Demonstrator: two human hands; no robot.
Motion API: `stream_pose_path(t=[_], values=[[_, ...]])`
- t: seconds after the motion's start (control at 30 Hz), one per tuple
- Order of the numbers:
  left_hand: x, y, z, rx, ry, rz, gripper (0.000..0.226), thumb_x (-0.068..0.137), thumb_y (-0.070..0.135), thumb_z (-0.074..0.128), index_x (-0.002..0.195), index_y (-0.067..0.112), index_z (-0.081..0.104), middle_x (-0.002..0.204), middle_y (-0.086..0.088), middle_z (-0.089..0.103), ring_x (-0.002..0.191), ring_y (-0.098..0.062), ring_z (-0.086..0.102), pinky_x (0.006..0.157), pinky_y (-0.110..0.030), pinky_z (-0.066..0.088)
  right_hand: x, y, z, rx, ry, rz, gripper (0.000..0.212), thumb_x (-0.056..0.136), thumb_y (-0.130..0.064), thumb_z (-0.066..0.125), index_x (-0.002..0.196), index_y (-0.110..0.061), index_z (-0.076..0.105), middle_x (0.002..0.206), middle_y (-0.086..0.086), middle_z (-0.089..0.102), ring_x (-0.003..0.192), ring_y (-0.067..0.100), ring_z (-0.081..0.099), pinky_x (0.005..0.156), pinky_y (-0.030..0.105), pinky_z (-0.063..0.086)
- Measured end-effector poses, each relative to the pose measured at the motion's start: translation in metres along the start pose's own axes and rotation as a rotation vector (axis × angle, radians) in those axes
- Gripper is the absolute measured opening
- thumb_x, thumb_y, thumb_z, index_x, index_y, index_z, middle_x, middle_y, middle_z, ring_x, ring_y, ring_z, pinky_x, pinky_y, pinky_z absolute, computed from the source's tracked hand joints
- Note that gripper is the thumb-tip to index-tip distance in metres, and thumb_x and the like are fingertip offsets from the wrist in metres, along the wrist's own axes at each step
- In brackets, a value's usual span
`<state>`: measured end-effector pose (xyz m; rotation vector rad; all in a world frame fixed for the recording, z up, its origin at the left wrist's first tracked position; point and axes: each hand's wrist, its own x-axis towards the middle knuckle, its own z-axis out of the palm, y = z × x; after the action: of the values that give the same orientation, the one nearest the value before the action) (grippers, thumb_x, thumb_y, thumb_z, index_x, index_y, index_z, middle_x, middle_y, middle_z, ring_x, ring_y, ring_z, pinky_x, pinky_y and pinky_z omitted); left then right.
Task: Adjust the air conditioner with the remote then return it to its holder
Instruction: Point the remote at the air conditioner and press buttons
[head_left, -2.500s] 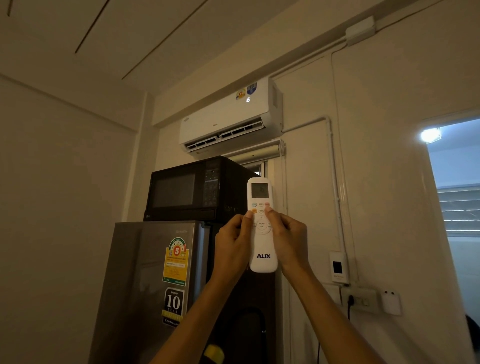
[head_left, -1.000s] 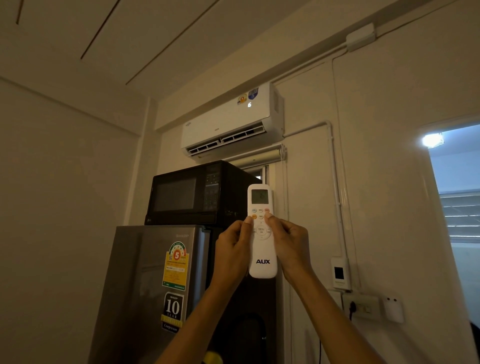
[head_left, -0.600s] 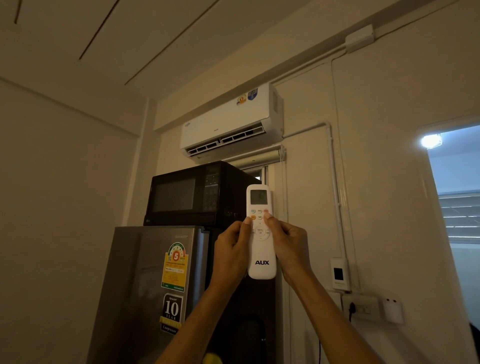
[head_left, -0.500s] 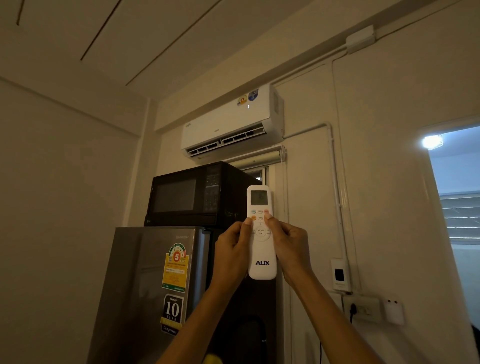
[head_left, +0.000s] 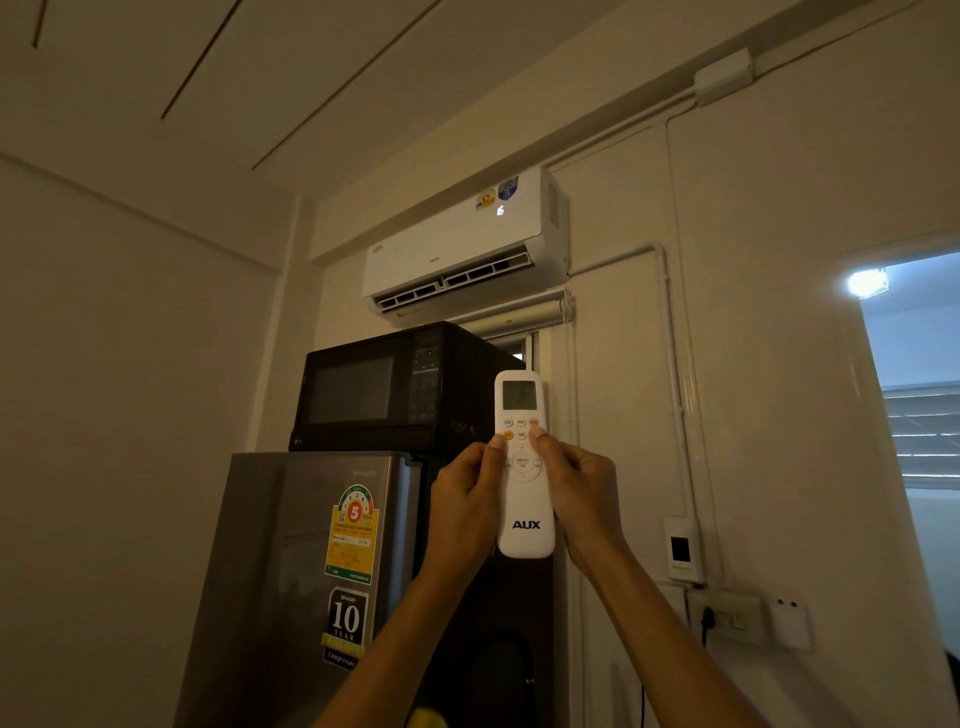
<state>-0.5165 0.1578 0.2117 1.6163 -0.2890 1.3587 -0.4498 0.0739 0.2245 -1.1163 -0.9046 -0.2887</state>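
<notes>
A white AUX remote (head_left: 524, 499) stands upright in front of me, its small screen at the top, pointed at the white air conditioner (head_left: 462, 244) high on the wall. My left hand (head_left: 465, 499) grips its left side with the thumb by an orange button. My right hand (head_left: 582, 491) grips the right side with the thumb on the upper button row. The unit's front shows a lit digit and its vanes are open. A small white wall holder (head_left: 681, 553) with a dark window hangs low on the right wall.
A black microwave (head_left: 395, 389) sits on a grey fridge (head_left: 311, 582) just left of my hands. A wall socket (head_left: 724, 618) with a plugged cord is below the holder. A white pipe (head_left: 670, 364) runs down the wall. A bright doorway (head_left: 919, 415) opens at the right.
Both hands and the remote have stayed almost still, dropping slightly in view since the oldest frame. The grip is the same.
</notes>
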Motion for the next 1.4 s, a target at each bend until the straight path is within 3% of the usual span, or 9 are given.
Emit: stream_pose_path(t=[0.27,0.67,1.03,1.4], values=[[0.003,0.001,0.0,-0.001,0.01,0.002,0.016,0.09,0.029,0.042,0.083,0.025,0.056,0.085,-0.004,0.067,0.076,-0.02,0.068,0.063,-0.03,0.056,0.002,-0.002,0.002,-0.004,0.004,-0.017,0.021,0.083,-0.033,0.058,0.094,-0.016,0.064,0.093,0.005,0.07,0.067,0.012,0.068,0.053,0.019,0.055],[0.003,0.001,-0.002,-0.001,0.002,0.008,0.015,0.091,0.027,0.043,0.082,0.027,0.055,0.083,0.0,0.067,0.071,-0.012,0.068,0.059,-0.022,0.055,0.004,-0.002,0.001,-0.066,0.018,-0.066,0.025,0.085,-0.03,0.057,0.098,-0.01,0.064,0.1,0.011,0.071,0.066,0.012,0.065,0.051,0.014,0.052],[0.003,0.005,-0.004,-0.021,0.013,0.004,0.016,0.091,0.026,0.042,0.08,0.028,0.054,0.082,0.0,0.066,0.07,-0.013,0.067,0.059,-0.024,0.055,0.0,-0.007,0.004,-0.036,-0.007,-0.054,0.013,0.084,-0.031,0.057,0.089,-0.019,0.061,0.086,0.0,0.066,0.062,0.006,0.063,0.044,0.009,0.049],[0.003,0.01,-0.007,-0.027,0.022,0.014,0.017,0.092,0.025,0.042,0.08,0.029,0.053,0.079,0.003,0.065,0.067,-0.01,0.066,0.053,-0.017,0.054,-0.001,-0.009,0.01,-0.004,-0.005,-0.029,0.023,0.084,-0.031,0.057,0.096,-0.014,0.064,0.088,0.001,0.067,0.065,0.009,0.066,0.048,0.014,0.053]])
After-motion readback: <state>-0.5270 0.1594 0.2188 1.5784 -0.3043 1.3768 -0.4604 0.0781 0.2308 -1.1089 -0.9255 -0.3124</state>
